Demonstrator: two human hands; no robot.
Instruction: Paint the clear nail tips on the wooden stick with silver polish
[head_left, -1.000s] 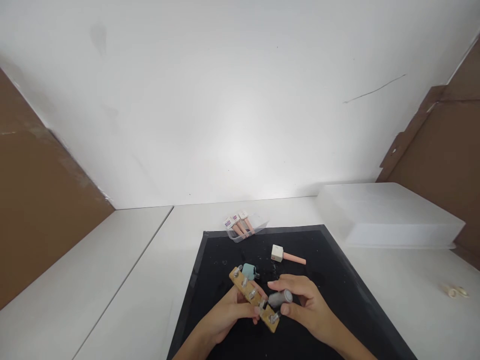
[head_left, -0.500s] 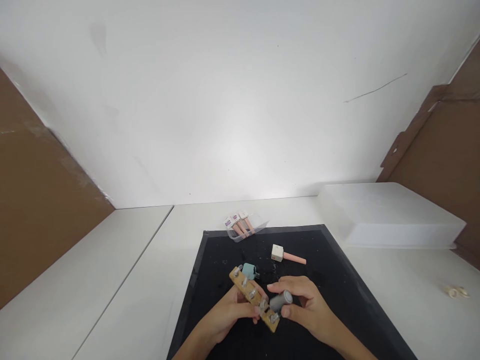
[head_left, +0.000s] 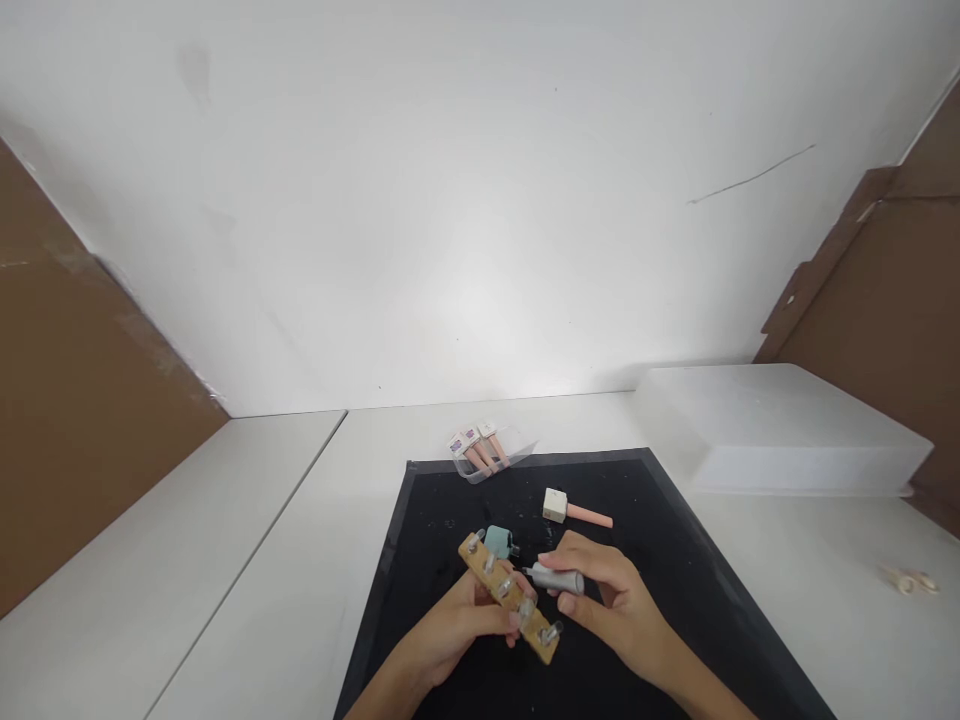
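My left hand (head_left: 457,625) is closed on a narrow wooden strip (head_left: 510,598) that carries several clear nail tips, held slanted above a black mat (head_left: 675,570). My right hand (head_left: 607,600) pinches a grey nail-polish brush cap (head_left: 556,578), its thin brush pointing left at the tips on the strip. A teal polish bottle (head_left: 497,541) stands just behind the strip's far end. A pink bottle with a white square cap (head_left: 574,510) lies on the mat beyond my right hand.
A clear packet with several pink bottles (head_left: 484,452) lies at the mat's far edge. A large white lidded box (head_left: 772,430) stands at the right. Small pale rings (head_left: 911,580) lie on the white table at far right. Brown cardboard panels flank both sides.
The right hand has turned the grey cap so that the brush now shows and points left toward the strip. The left hand and strip have stayed in place.
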